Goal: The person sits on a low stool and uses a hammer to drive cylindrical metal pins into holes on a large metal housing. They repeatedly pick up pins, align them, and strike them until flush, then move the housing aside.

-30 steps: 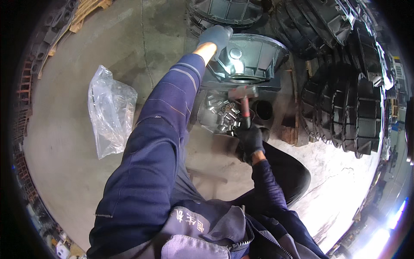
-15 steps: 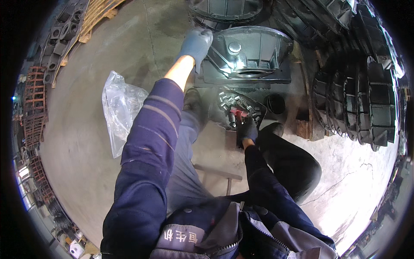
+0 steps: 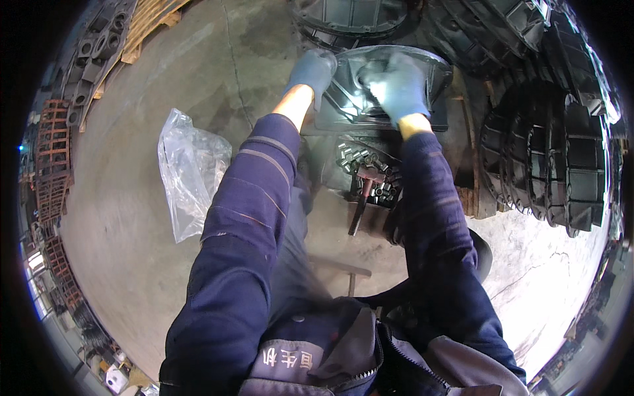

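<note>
My left hand (image 3: 313,74), in a grey glove, is closed on the left edge of a dark ribbed metal housing (image 3: 350,79). My right hand (image 3: 400,87), gloved too, is over the middle of this housing, beside its round boss. Its fingers look curled and are slightly blurred; what they hold is hidden. A hammer (image 3: 364,195) with a reddish head lies across a box (image 3: 374,221) of small shiny metal sleeves (image 3: 354,156), between my forearms and just below the housing.
A clear plastic bag (image 3: 191,175) lies on the floor at left. More dark castings stand behind (image 3: 350,16) and in a row at right (image 3: 545,155). A T-shaped metal bar (image 3: 351,272) is near my legs. Wooden pallets (image 3: 155,23) with parts are far left.
My right hand has let go of the hammer, leaving it on the box, and moved up onto the housing. A shiny round piece seen on the boss no longer shows. My left hand stays at the edge.
</note>
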`<state>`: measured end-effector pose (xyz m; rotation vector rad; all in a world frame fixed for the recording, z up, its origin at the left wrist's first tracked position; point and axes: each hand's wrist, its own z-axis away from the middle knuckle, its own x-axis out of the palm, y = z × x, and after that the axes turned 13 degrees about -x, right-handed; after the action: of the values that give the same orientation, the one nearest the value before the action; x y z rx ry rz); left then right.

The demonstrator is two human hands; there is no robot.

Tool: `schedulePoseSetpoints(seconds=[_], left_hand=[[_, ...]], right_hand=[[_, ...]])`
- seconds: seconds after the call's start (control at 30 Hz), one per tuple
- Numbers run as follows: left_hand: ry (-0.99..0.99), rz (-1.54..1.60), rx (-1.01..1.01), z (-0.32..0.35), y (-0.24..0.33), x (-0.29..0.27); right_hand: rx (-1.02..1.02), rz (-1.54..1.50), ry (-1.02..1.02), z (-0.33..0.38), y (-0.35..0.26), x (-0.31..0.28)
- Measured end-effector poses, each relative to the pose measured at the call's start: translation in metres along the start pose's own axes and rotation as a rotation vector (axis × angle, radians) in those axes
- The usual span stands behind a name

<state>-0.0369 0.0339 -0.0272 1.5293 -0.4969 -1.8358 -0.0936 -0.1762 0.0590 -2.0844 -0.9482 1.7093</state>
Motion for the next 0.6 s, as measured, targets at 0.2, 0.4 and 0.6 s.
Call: schedulePoseSetpoints(seconds=[0.2, 0.4, 0.6], left_hand=[[-0.051, -0.032, -0.253, -0.004, 0.0, 0.0], [0.058, 0.038, -0.371, 0.0, -0.003, 0.01], [0.053, 0.064, -0.366, -0.028, -0.017, 0.024]], right_hand=[[0.351, -0.397, 0.055, 0.113, 0.073, 0.026], [0.454, 0.09, -0.368, 0.204, 0.138, 0.1], [0.024, -0.175, -0.072, 0.177, 0.168, 0.119]])
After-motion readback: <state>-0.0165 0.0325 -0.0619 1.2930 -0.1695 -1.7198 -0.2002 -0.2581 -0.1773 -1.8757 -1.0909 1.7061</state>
